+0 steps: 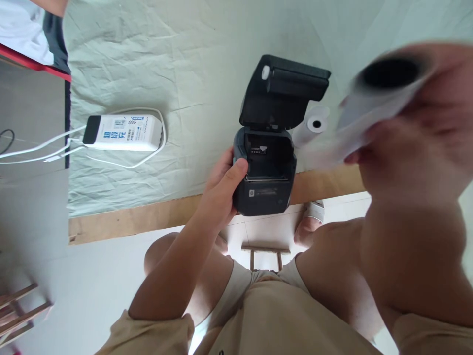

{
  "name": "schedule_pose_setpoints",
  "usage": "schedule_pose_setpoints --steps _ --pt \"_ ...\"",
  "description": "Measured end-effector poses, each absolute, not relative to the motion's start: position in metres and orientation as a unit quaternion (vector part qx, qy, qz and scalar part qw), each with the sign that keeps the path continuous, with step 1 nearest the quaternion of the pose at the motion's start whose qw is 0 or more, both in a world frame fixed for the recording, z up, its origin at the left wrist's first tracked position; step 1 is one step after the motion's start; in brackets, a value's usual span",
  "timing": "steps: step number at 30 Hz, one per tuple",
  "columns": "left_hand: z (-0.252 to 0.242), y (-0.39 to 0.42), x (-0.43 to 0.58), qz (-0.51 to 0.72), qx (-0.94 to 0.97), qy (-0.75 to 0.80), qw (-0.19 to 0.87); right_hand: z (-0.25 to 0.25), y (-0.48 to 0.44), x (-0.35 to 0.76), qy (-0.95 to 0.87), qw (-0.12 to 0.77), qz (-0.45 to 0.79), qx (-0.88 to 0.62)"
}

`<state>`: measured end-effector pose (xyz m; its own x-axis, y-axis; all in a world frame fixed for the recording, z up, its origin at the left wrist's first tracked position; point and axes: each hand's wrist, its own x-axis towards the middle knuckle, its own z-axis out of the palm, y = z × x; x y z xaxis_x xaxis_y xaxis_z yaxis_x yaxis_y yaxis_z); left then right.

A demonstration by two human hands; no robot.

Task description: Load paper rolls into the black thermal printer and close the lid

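My left hand (223, 185) grips the left side of a black portable receipt printer (264, 197), thumb on its upper edge. The printer's lid (286, 93) is swung up, and its paper bay holds no roll. My right hand (410, 143), blurred by motion, is closed around a white paper roll (384, 93) with a dark core, up and to the right of the printer. A strip of its paper hangs loose toward the printer. Behind the printer's right side, a smaller white paper roll (313, 125) lies on the cloth.
A pale green cloth (192, 74) covers the table, whose wooden edge (133, 217) faces me. At left lies a white power bank-like block (123, 133) with white cables. Another person's arm (51, 6) shows at the top left. A wooden stool (25, 310) stands on the floor.
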<state>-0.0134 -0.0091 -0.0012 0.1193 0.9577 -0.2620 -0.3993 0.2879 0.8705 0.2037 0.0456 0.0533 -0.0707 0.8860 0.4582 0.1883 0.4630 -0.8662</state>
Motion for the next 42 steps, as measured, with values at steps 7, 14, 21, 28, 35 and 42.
schedule_pose_setpoints --steps 7,14,21,28,35,42 --pt "-0.008 -0.010 -0.016 0.504 0.322 0.409 0.689 0.003 0.090 0.239 -0.518 0.641 0.256 -0.505" --pt "-0.011 -0.010 -0.017 0.505 0.330 0.406 0.686 -0.010 0.092 0.258 -0.656 0.441 0.060 -0.609" --pt "-0.009 -0.011 -0.015 0.510 0.318 0.402 0.691 -0.010 0.094 0.255 -0.673 0.323 0.070 -0.662" --pt "-0.007 -0.011 -0.015 0.508 0.325 0.405 0.687 0.000 0.076 0.241 -0.736 0.433 -0.084 -0.514" --pt "-0.009 -0.010 -0.014 0.513 0.319 0.395 0.693 -0.012 0.059 0.206 -0.744 0.355 0.027 -0.566" --pt "-0.009 -0.009 -0.014 0.518 0.318 0.394 0.689 -0.015 0.061 0.211 -0.788 0.360 0.059 -0.495"
